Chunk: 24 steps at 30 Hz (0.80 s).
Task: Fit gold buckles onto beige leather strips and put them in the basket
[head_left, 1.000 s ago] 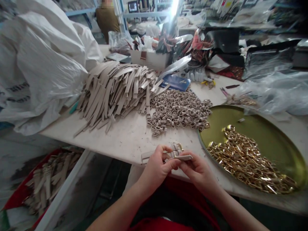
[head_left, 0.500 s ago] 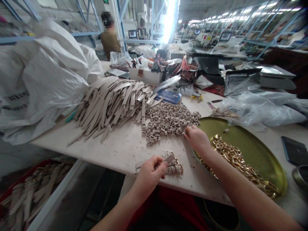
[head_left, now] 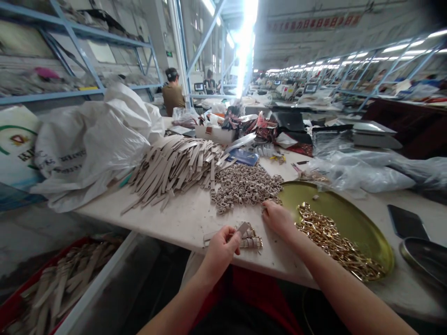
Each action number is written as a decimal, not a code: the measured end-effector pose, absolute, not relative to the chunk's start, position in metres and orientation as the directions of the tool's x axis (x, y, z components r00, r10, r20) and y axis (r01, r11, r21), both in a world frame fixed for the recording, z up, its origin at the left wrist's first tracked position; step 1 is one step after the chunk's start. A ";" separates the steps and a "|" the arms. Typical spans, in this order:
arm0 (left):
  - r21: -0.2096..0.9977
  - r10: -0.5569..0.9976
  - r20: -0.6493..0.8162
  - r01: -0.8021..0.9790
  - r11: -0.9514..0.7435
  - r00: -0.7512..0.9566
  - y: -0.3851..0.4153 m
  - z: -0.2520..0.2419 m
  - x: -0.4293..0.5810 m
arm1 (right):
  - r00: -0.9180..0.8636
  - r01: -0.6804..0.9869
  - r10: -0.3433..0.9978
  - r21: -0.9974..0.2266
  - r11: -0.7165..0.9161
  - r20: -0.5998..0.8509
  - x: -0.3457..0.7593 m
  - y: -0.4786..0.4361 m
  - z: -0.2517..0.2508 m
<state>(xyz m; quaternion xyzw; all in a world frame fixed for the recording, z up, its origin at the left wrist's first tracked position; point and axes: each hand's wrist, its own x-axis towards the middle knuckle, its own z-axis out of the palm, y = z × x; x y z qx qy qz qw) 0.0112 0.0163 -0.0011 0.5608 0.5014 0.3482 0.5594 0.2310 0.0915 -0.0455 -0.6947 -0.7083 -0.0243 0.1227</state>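
Observation:
My left hand is closed around a grey-beige strap, its short end poking out past the thumb. Right beside it on the table lie several straps fitted with gold buckles. My right hand is at the near right edge of a heap of small grey-beige strap loops, fingers pinched together. Whatever they grip is too small to make out. A heap of loose flat straps lies left of the loops. Gold buckles fill the near side of a round olive tray beside my right forearm.
White sacks stand at the left table edge, above a red bin of straps. A phone and a dark round dish lie at right. Plastic bags and scraps crowd the back. A person sits farther off.
The head camera has tipped up, showing more of the shelves and ceiling. My right hand has shifted slightly left and nearer, away from the tray rim. My left hand keeps hold of its strap.

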 end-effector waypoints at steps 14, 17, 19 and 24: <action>0.963 0.937 -0.229 0.203 0.178 0.264 0.032 -0.007 0.009 | 0.081 0.994 0.977 -0.091 -0.065 0.195 0.208 0.134 -0.035; 0.959 0.930 -0.251 0.201 0.201 0.270 0.039 -0.011 0.008 | 0.113 0.988 0.973 -0.126 -0.088 0.201 0.208 0.139 -0.041; 0.958 0.930 -0.256 0.200 0.207 0.264 0.044 -0.012 0.008 | 0.117 0.983 0.974 -0.163 -0.086 0.192 0.214 0.138 -0.041; 0.956 0.932 -0.260 0.199 0.213 0.251 0.049 -0.011 0.012 | 0.092 0.962 0.985 -0.267 -0.051 0.143 0.230 0.134 -0.033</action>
